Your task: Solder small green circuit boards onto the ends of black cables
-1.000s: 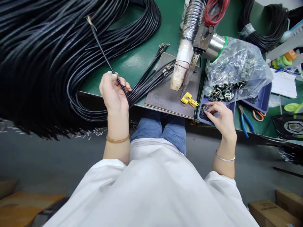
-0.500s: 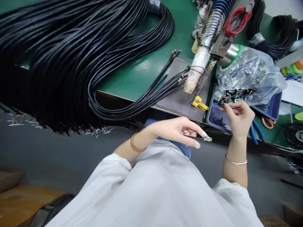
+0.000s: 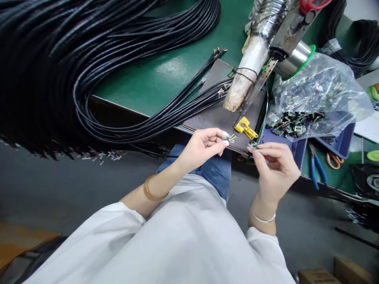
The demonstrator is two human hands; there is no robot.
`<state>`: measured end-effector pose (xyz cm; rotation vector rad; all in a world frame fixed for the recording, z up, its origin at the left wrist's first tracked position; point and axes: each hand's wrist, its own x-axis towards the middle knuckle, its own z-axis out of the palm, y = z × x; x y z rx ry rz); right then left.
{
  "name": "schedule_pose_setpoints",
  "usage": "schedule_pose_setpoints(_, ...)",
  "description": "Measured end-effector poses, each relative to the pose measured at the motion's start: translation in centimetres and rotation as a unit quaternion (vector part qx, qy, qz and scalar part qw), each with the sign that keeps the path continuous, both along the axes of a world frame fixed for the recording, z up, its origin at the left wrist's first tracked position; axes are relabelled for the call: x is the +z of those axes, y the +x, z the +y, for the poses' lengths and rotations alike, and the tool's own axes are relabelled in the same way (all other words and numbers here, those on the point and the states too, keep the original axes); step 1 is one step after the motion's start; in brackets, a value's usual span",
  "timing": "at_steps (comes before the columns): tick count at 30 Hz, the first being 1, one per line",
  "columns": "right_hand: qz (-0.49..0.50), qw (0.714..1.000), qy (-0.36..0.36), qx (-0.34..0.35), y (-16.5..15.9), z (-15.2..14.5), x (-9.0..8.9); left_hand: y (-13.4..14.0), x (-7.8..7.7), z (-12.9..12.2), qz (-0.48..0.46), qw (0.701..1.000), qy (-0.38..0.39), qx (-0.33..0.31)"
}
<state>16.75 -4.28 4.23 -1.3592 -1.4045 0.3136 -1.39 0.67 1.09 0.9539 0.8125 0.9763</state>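
My left hand (image 3: 204,148) is closed in a pinch on a black cable's stripped end, and short coloured wires (image 3: 232,138) fan out past the thumb and fingertip. White covers sit on those two fingertips. Just to the right, my right hand (image 3: 275,161) pinches a small green circuit board (image 3: 253,146) with thumb and fingers, a short gap away from the wires. Beyond the hands, a yellow clip-like piece (image 3: 246,128) lies on a dark board (image 3: 216,75). More small circuit boards (image 3: 291,124) are heaped in a blue-purple tray (image 3: 299,152).
A thick bundle of black cables (image 3: 118,51) covers the left of the green table (image 3: 166,75). A taped duct nozzle (image 3: 242,79) hangs over the dark board, beside a solder spool (image 3: 297,61). A plastic bag (image 3: 331,83), blue pliers (image 3: 315,169) and orange-handled scissors (image 3: 334,161) are at right.
My right hand has left the tray and moved left with a circuit board in its fingers. My left hand has risen slightly and turned the wire end upward. The view has shifted.
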Motion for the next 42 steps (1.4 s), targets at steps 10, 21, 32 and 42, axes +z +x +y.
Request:
schedule_pose_setpoints(10,-0.001,0.995,0.087,-0.058,-0.9,0.3,-2.0,1.9,-0.1,-2.3,0.277,0.869,0.383,0.143)
schedule_pose_setpoints(21,0.163,0.987,0.013,0.011,-0.7,-0.1,-1.9,1.1,-2.0,-0.9,-0.019,0.999,-0.004,-0.044)
schedule_pose_setpoints(32,0.047,0.997,0.055,0.029,-3.1,0.5,-2.5,-0.2,-0.9,-1.3,-0.074,0.992,-0.070,-0.075)
schedule_pose_setpoints(42,0.052,0.993,0.089,0.056,-3.7,-0.4,-3.9,0.2,-1.0,-1.1,-0.035,0.998,-0.042,0.001)
